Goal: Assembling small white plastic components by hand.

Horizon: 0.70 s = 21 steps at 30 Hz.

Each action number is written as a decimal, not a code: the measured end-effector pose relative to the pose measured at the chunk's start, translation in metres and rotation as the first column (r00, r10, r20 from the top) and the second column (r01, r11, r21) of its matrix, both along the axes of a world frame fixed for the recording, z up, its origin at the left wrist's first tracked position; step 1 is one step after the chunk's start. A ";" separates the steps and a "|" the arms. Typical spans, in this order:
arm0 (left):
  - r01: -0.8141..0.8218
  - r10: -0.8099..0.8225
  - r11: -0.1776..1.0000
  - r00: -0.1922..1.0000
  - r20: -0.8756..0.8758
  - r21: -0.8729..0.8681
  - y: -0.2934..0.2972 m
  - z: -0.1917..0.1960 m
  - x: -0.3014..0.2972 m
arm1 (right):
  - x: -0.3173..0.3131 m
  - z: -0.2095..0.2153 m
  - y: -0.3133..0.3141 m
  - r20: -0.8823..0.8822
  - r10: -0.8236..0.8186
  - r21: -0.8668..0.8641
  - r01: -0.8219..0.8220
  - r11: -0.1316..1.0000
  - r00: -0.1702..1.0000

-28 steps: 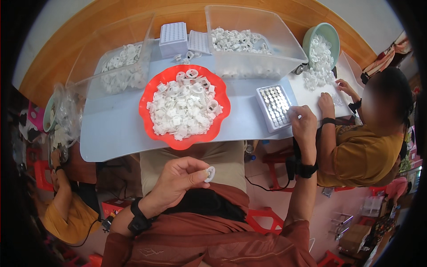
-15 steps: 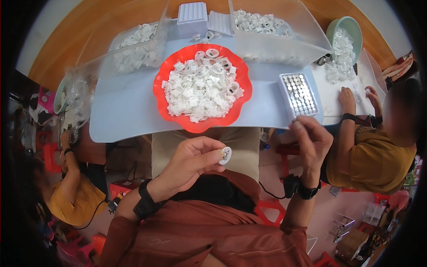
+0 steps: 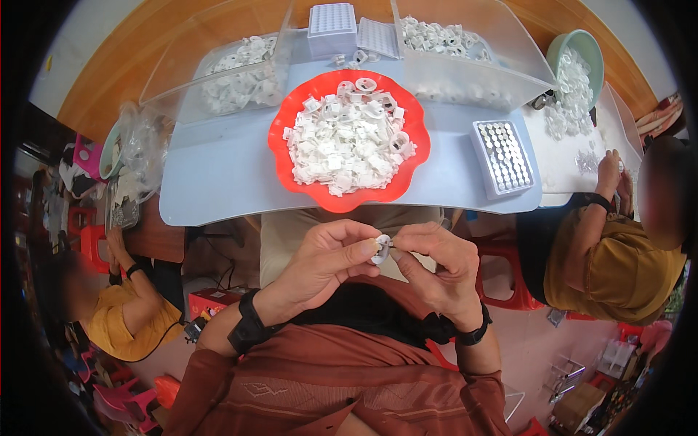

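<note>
My left hand pinches a small round white plastic part between thumb and fingers, just in front of the table edge. The fingers of my right hand close together at that part's right side. Something small and dark shows at those fingertips, too small to name. Beyond my hands stands a red scalloped bowl, heaped with small white plastic pieces. To its right lies a white tray with rows of shiny round silver discs.
Clear plastic bins with white parts stand at the back of the blue table. Between them are stacked white trays. A green basin spills clear pieces at right. Co-workers sit on both sides.
My right hand has come from the disc tray over to the white part in my left hand. My left hand still holds that part. The view has shifted slightly.
</note>
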<state>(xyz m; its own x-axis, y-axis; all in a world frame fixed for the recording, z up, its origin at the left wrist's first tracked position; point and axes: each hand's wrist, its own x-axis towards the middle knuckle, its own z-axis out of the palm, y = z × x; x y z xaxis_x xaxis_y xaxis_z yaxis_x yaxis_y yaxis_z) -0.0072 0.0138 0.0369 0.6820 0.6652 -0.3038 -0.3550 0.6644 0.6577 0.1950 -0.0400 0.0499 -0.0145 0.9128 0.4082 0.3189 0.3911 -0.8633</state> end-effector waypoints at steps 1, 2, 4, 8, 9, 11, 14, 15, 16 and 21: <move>-0.003 0.003 1.000 1.000 -0.006 -0.004 0.000 0.001 0.000 | 0.000 0.000 0.000 0.020 -0.003 0.021 0.003 1.000 1.000; -0.005 0.005 1.000 1.000 -0.006 -0.004 0.000 0.000 0.000 | -0.001 -0.001 0.000 0.041 -0.006 0.043 0.004 0.999 0.999; -0.003 0.003 1.000 1.000 -0.016 -0.009 0.000 0.000 0.000 | -0.003 -0.003 0.000 0.059 -0.016 0.070 0.012 0.997 0.998; -0.010 0.009 1.000 1.000 -0.015 -0.009 0.000 -0.001 0.001 | -0.006 -0.004 0.001 0.131 -0.060 0.125 0.044 0.991 0.990; -0.017 0.017 1.000 1.000 0.004 -0.016 0.000 -0.004 0.001 | -0.007 -0.004 0.001 0.131 -0.058 0.126 0.042 0.991 0.990; -0.025 0.025 0.999 0.999 0.022 -0.022 0.001 -0.006 0.001 | -0.009 -0.004 0.000 0.192 -0.102 0.169 0.070 0.983 0.976; -0.024 0.025 0.999 1.000 0.018 -0.030 0.001 -0.006 0.002 | -0.010 -0.006 0.000 0.217 -0.136 0.216 0.088 0.972 0.967; -0.030 0.031 0.999 0.999 0.021 -0.025 0.001 -0.007 0.002 | -0.010 -0.007 0.001 0.216 -0.134 0.216 0.087 0.972 0.967; -0.036 0.036 0.999 0.999 0.025 -0.021 0.001 -0.007 0.002 | -0.010 -0.007 0.001 0.205 -0.134 0.217 0.089 0.972 0.969; -0.038 0.038 0.999 0.999 0.004 -0.008 0.000 -0.006 0.004 | -0.008 -0.008 0.001 0.163 -0.112 0.194 0.080 0.978 0.980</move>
<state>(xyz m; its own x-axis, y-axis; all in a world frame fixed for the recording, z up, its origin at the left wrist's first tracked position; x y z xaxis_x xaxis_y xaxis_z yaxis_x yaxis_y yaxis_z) -0.0036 0.0140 0.0305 0.6572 0.6885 -0.3066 -0.3831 0.6555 0.6508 0.1874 -0.0385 0.0423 -0.0152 0.8220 0.5693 0.5001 0.4993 -0.7075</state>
